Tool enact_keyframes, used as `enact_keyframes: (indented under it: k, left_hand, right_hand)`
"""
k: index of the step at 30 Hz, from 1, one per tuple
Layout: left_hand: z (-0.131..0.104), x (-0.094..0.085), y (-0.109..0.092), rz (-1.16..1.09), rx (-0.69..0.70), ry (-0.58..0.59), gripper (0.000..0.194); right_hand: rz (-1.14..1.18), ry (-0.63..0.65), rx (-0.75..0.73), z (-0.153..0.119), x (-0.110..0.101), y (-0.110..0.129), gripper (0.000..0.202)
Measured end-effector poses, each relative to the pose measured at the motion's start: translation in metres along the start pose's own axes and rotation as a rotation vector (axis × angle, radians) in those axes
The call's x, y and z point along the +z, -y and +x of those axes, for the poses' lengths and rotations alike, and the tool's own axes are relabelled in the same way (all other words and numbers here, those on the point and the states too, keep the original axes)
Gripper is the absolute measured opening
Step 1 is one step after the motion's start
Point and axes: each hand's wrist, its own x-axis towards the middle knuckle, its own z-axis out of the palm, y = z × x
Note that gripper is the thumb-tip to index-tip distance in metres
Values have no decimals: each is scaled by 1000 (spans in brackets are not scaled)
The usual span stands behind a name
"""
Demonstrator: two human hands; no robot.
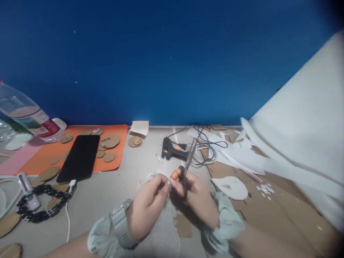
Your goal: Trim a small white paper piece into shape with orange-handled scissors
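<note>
My right hand (200,200) grips a pair of scissors (187,168) with orange and black handles, blades pointing up and away. My left hand (147,208), with a grey watch on the wrist, pinches a small white piece (166,170) right next to the scissor handles. Both hands meet low in the middle of the view, above a bubbly white sheet (165,233) lying on the table. Just beyond the hands lies a black glue gun (172,150) with its cable.
A black phone (79,157) lies on an orange sheet (118,132) with brown card discs. A plastic bottle (24,114) and a black bead chain (43,204) are at the left. White foam sheets (301,136), brown cardboard (271,211) and white scraps fill the right.
</note>
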Motion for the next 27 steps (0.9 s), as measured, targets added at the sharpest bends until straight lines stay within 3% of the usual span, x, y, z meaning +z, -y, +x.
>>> enact_keyframes:
  k: [27]
  left_hand:
    - [0, -1, 2, -69, -14, -1, 22]
  right_hand:
    - [0, 22, -16, -2, 1, -4, 21]
